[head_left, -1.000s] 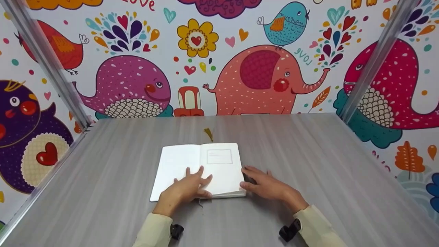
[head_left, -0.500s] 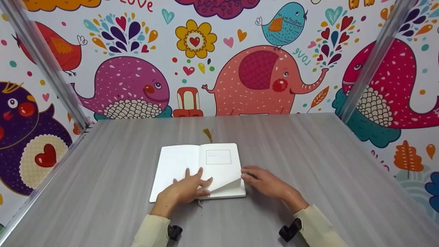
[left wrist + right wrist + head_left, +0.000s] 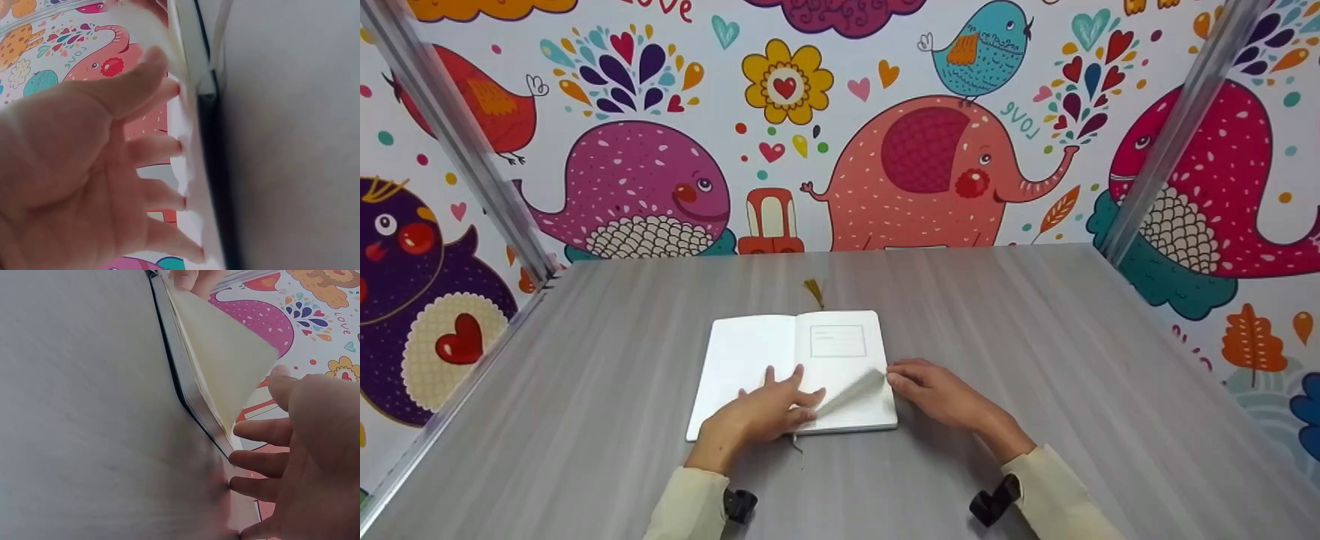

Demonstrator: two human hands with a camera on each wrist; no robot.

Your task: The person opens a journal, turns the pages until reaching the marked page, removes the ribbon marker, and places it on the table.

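An open notebook (image 3: pixel 751 337) lies on the grey table, with a printed box near the top of its right page (image 3: pixel 847 379). My left hand (image 3: pixel 761 412) rests across the lower inner part of the spread. Its fingers are spread and their tips touch the paper. At the notebook's right edge is my right hand (image 3: pixel 941 394), thumb tip at the raised corner of a leaf (image 3: pixel 236 354). Its other fingers, fairly straight, reach to the edge of the page block (image 3: pixel 197 394) in the right wrist view. The leaf's lower right part bends upward, showing the page beneath.
A gold tassel (image 3: pixel 813 291) lies beyond the notebook's top edge, and a thin dark ribbon end (image 3: pixel 797 444) sticks out below. The grey table (image 3: pixel 997 300) ends at a wall (image 3: pixel 660 60) printed with cartoon animals. Metal posts (image 3: pixel 1170 142) stand at both sides.
The right page's lower corner has risen and folded up and inward, uncovering the page below. My right thumb has moved up along the edge with it. My left hand has barely shifted.
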